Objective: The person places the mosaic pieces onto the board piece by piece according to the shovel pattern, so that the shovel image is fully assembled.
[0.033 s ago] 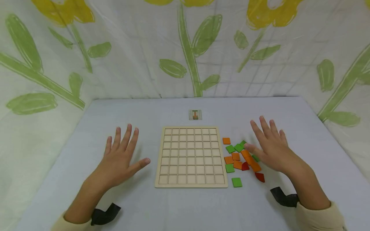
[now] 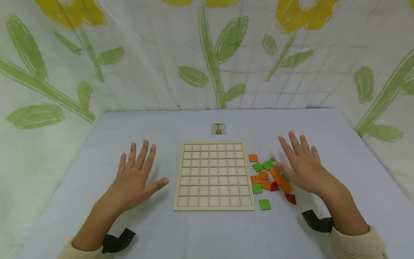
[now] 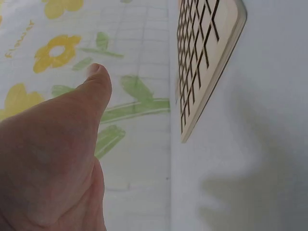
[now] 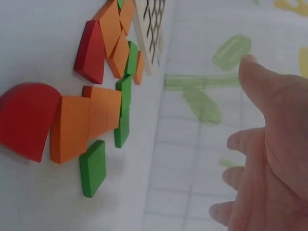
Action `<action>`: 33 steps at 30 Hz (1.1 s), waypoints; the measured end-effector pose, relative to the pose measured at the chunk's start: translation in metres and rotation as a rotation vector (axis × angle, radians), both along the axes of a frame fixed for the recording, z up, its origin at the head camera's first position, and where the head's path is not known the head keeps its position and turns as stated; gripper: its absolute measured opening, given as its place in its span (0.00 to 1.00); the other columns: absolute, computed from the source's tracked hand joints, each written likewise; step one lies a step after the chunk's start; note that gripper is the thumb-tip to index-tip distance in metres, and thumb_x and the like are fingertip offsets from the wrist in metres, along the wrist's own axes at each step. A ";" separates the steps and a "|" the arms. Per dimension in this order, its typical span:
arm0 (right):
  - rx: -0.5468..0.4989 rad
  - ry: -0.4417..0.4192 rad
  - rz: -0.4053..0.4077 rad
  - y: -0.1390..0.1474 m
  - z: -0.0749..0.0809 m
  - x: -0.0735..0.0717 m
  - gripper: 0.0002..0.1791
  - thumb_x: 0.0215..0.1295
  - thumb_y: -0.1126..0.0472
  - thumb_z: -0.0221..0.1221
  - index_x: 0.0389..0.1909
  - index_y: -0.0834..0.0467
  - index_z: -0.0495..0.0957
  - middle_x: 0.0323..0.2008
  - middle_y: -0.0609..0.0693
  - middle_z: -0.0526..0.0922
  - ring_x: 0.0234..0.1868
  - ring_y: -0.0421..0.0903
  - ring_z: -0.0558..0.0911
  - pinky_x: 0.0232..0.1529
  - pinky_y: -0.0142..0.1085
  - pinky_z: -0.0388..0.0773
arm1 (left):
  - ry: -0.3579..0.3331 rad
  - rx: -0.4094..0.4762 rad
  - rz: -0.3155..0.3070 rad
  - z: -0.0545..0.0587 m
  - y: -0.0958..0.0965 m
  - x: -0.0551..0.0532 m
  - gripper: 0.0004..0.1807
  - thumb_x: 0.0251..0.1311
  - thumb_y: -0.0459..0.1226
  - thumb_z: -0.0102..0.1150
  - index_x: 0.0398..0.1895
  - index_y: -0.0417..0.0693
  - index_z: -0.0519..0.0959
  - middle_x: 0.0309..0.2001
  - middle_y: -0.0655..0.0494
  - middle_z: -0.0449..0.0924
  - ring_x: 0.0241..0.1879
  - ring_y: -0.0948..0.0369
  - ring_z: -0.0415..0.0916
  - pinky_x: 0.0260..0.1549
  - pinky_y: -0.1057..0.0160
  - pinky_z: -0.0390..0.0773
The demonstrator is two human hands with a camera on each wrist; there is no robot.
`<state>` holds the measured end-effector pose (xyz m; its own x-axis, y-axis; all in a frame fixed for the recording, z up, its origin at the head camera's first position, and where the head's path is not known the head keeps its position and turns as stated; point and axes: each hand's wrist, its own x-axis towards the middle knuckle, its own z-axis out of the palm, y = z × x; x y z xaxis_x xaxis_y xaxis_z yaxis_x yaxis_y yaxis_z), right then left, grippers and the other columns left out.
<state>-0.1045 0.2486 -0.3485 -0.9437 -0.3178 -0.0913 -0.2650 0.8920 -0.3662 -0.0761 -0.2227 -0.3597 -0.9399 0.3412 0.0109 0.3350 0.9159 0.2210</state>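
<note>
A square wooden grid board (image 2: pixel 214 176) lies flat at the middle of the table, its cells bare. My left hand (image 2: pixel 133 183) hovers to its left with fingers spread, touching nothing. To the board's right lies a loose group of thin tiles: orange squares (image 2: pixel 266 185), green squares (image 2: pixel 265 204) and red quarter-round pieces (image 2: pixel 290 198). My right hand (image 2: pixel 304 169) is held above the right side of that group, fingers straight and apart, with nothing in it. In the right wrist view, a red piece (image 4: pixel 26 120) and a green tile (image 4: pixel 93 168) lie apart from the hand.
Behind the board lies a small card (image 2: pixel 218 128) printed with a grid and a coloured figure. The table (image 2: pixel 155 233) has a pale cover, and a flower-patterned curtain (image 2: pixel 145 54) hangs behind it. Black straps (image 2: pixel 119 241) show at both wrists.
Both hands have shifted very slightly: the right a touch to the left, the left a touch to the right. Board, tiles and card have not moved.
</note>
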 end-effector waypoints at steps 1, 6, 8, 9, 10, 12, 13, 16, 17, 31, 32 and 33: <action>0.000 -0.003 0.001 0.000 0.000 0.000 0.50 0.74 0.38 0.51 0.81 0.57 0.36 0.79 0.63 0.27 0.75 0.68 0.24 0.65 0.69 0.24 | -0.002 0.000 -0.003 0.000 0.001 0.000 0.56 0.67 0.67 0.47 0.81 0.45 0.33 0.80 0.46 0.23 0.75 0.44 0.13 0.68 0.35 0.26; -0.003 0.001 0.006 0.000 0.003 0.000 0.49 0.74 0.38 0.51 0.81 0.57 0.37 0.79 0.63 0.27 0.75 0.68 0.25 0.66 0.69 0.25 | 0.014 -0.003 -0.021 0.000 0.004 -0.001 0.56 0.67 0.67 0.47 0.81 0.46 0.33 0.80 0.47 0.23 0.75 0.44 0.14 0.68 0.36 0.26; -0.003 0.012 0.006 0.001 0.004 0.000 0.49 0.74 0.38 0.51 0.81 0.58 0.37 0.79 0.63 0.28 0.75 0.68 0.25 0.66 0.69 0.26 | 0.021 0.000 -0.029 0.000 0.005 -0.001 0.55 0.67 0.66 0.47 0.81 0.46 0.34 0.80 0.48 0.23 0.75 0.44 0.14 0.68 0.36 0.26; -0.005 0.016 0.005 0.001 0.004 0.000 0.49 0.74 0.38 0.51 0.81 0.58 0.38 0.79 0.64 0.28 0.75 0.68 0.26 0.66 0.69 0.26 | 0.023 0.003 -0.034 -0.001 0.006 -0.001 0.55 0.67 0.66 0.48 0.81 0.46 0.34 0.80 0.48 0.23 0.75 0.44 0.15 0.68 0.36 0.27; -0.006 0.018 0.004 0.001 0.004 0.001 0.49 0.74 0.38 0.51 0.81 0.58 0.39 0.79 0.64 0.29 0.75 0.68 0.26 0.66 0.69 0.27 | 0.019 0.007 -0.039 -0.002 0.007 -0.001 0.55 0.67 0.66 0.47 0.81 0.46 0.34 0.80 0.48 0.23 0.75 0.44 0.15 0.68 0.36 0.27; -0.011 0.023 0.004 0.001 0.004 0.002 0.48 0.74 0.38 0.51 0.81 0.59 0.41 0.79 0.65 0.31 0.75 0.68 0.28 0.66 0.69 0.28 | 0.010 0.019 -0.050 -0.003 0.009 0.000 0.55 0.67 0.66 0.48 0.81 0.46 0.34 0.80 0.48 0.24 0.75 0.43 0.16 0.68 0.35 0.28; -0.012 0.024 0.005 0.001 0.003 0.002 0.48 0.74 0.38 0.52 0.81 0.60 0.42 0.79 0.65 0.31 0.76 0.68 0.28 0.67 0.69 0.29 | 0.005 0.022 -0.055 -0.005 0.010 0.000 0.55 0.67 0.66 0.48 0.81 0.46 0.35 0.80 0.49 0.24 0.76 0.43 0.16 0.68 0.35 0.29; -0.020 0.033 0.020 0.001 0.002 0.001 0.47 0.74 0.39 0.52 0.80 0.61 0.44 0.79 0.65 0.32 0.76 0.68 0.30 0.67 0.70 0.33 | -0.006 0.026 -0.071 -0.008 0.012 0.001 0.55 0.67 0.67 0.48 0.81 0.46 0.36 0.80 0.49 0.25 0.76 0.43 0.18 0.68 0.35 0.31; -0.023 0.037 0.026 0.001 0.002 0.001 0.46 0.74 0.40 0.52 0.80 0.61 0.45 0.79 0.64 0.32 0.76 0.68 0.32 0.67 0.70 0.35 | -0.008 0.028 -0.076 -0.009 0.013 0.001 0.55 0.67 0.67 0.48 0.82 0.46 0.36 0.80 0.48 0.26 0.76 0.43 0.19 0.68 0.34 0.32; 0.006 0.021 0.053 0.011 -0.008 -0.009 0.27 0.68 0.60 0.64 0.65 0.66 0.74 0.61 0.67 0.75 0.59 0.65 0.75 0.56 0.61 0.73 | -0.125 0.021 -0.098 -0.020 0.021 0.004 0.53 0.66 0.68 0.47 0.81 0.44 0.45 0.80 0.45 0.42 0.76 0.37 0.39 0.65 0.29 0.45; 0.010 -0.012 0.044 0.012 -0.009 -0.011 0.26 0.67 0.61 0.65 0.63 0.66 0.75 0.58 0.66 0.77 0.55 0.63 0.78 0.54 0.59 0.75 | -0.138 0.020 -0.100 -0.021 0.022 0.004 0.53 0.66 0.67 0.47 0.81 0.44 0.46 0.80 0.45 0.42 0.76 0.37 0.39 0.65 0.29 0.46; 0.014 -0.045 0.042 0.014 -0.011 -0.012 0.25 0.65 0.62 0.65 0.61 0.67 0.76 0.55 0.65 0.79 0.51 0.61 0.79 0.52 0.58 0.76 | -0.149 0.019 -0.102 -0.022 0.023 0.005 0.52 0.66 0.67 0.47 0.81 0.44 0.46 0.80 0.45 0.42 0.76 0.38 0.40 0.65 0.29 0.46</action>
